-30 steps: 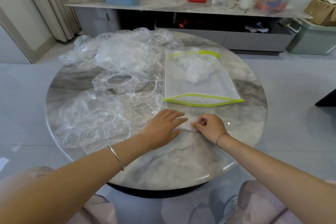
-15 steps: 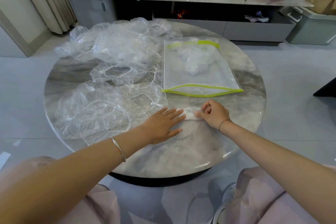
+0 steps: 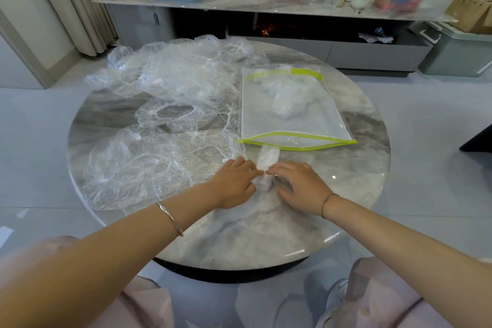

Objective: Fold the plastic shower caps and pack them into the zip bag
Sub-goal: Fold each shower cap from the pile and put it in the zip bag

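**Both hands press a folded cap just short of the bag's mouth**

A round marble table fills the middle of the view. Its left half is covered by loose clear shower caps: a crumpled heap at the far side, one cap with its elastic ring showing in the middle, and a wide flattened cap nearest the person.

To the right of the heap lies the zip bag, flat on the table, with its green-edged mouth turned to the near side and gaping slightly. A few bunched caps sit inside it toward the far end.

The left hand and the right hand lie palm down at the near centre of the table, and their fingertips almost meet. The fingers of both are nearly straight and spread loosely. They press on plastic rather than curl round it.

Between them lies the folded cap, a narrow strip running from near to far. Its near end is under the fingertips of both hands, and some clear plastic shows beneath the right hand's fingers. Its far end sticks out past them and just reaches the bag's green lip; I cannot tell whether it touches.

A thin bangle circles the left wrist, and a cord circles the right.
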The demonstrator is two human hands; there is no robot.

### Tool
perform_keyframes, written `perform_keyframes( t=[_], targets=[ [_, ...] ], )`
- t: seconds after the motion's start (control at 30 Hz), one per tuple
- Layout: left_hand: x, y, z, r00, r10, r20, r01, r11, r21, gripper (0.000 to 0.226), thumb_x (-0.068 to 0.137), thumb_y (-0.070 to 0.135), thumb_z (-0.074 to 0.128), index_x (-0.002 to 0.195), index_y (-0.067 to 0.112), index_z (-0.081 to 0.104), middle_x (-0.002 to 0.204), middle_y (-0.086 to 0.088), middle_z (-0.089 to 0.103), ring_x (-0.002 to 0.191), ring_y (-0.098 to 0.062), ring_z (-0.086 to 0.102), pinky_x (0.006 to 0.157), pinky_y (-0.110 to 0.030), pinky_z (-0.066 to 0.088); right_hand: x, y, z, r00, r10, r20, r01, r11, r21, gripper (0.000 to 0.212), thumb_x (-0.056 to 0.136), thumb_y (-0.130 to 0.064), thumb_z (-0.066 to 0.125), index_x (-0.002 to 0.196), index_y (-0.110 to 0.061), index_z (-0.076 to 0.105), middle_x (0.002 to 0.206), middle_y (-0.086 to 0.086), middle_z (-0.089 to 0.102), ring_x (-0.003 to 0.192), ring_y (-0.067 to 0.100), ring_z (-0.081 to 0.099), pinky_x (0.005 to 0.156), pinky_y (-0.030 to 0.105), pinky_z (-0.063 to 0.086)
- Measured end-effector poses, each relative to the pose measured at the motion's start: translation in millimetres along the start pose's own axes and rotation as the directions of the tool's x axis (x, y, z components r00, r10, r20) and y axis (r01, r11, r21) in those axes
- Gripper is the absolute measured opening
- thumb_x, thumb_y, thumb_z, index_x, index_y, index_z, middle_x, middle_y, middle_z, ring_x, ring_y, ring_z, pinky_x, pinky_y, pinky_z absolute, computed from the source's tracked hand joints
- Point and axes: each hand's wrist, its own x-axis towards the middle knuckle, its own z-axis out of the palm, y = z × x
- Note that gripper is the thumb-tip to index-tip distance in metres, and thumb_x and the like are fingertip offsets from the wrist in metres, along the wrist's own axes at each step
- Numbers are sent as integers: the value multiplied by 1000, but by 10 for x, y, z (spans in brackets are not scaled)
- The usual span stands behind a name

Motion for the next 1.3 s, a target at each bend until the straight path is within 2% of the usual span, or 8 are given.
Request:
perform_keyframes(
  t=[0.27, 0.47, 0.63, 0.73, 0.9, 1.0, 1.2, 1.3],
  targets=[
    [-47, -37, 35, 999, 26, 26, -25, 1000, -17, 66, 82, 34, 24, 147, 18, 26, 152, 0, 27, 142, -21, 13, 115, -28, 0, 68, 10, 59, 992, 52, 112, -41, 995, -94, 61, 77, -50, 67, 129, -24, 50, 124, -9, 51, 117, 10, 44, 100, 23, 23],
    [-24, -48, 25, 999, -33, 6, 33, 994, -101, 64, 90, 22, 46, 149, 21, 22, 147, 2, 31, 138, -20, 18, 113, -27, 4, 135, 19, 161, 999, 39, -23, -40, 997, -67, 30, 82, -17, 62, 112, -15, 65, 105, 2, 61, 100, 23, 56, 85, 30, 33],
    [25, -65, 57, 995, -51, -87, 35, 985, -168, 47, 89, 30, 54, 134, 19, 46, 133, -1, 40, 128, -20, 30, 106, -27, 20, 130, 52, 119, 988, 118, -98, -100, 980, 172, 10, 82, -11, 60, 84, -14, 69, 82, -6, 57, 77, 12, 51, 72, 25, 39],
    [68, -84, 57, 978, -124, -166, 83, 968, -237, 31, 90, 38, 58, 111, 16, 61, 116, -1, 52, 114, -19, 39, 94, -25, 25, 137, 7, 100, 945, 326, -34, -288, 875, 389, 22, 85, -13, 62, 68, -26, 57, 68, -10, 54, 65, 6, 49, 64, 13, 38],
    [127, -57, 75, 943, -294, -156, 213, 894, -395, 25, 89, 43, 59, 89, 21, 71, 97, -2, 61, 100, -19, 45, 91, -31, 33, 180, 10, 126, 843, 529, 93, -482, 669, 566, 19, 83, -11, 65, 74, -22, 53, 45, -11, 54, 45, -2, 47, 57, 22, 37],
    [150, -24, 68, 924, -354, -142, 264, 862, -432, 23, 88, 40, 61, 82, 21, 72, 91, -3, 66, 99, -21, 48, 91, -33, 36, 196, 10, 119, 804, 585, 107, -524, 612, 592, 22, 81, -24, 71, 81, -24, 49, 58, -2, 61, 52, 12, 53, 58, 26, 41],
    [185, -25, 88, 905, -385, -181, 266, 843, -467, 22, 81, 39, 70, 86, 20, 59, 95, 1, 62, 97, -19, 49, 87, -30, 37, 289, 6, 62, 764, 616, 194, -609, 587, 533, 19, 81, -18, 72, 66, -18, 60, 58, -1, 60, 37, 0, 47, 50, 18, 45],
    [233, -52, 57, 884, -391, -257, 221, 832, -508, 31, 81, 32, 70, 103, 15, 57, 101, -1, 57, 98, -20, 50, 87, -32, 39, 299, -3, 0, 718, 662, 216, -608, 447, 656, 18, 81, -16, 72, 67, -17, 60, 58, -2, 53, 44, 9, 41, 39, 13, 33]
  ],
)
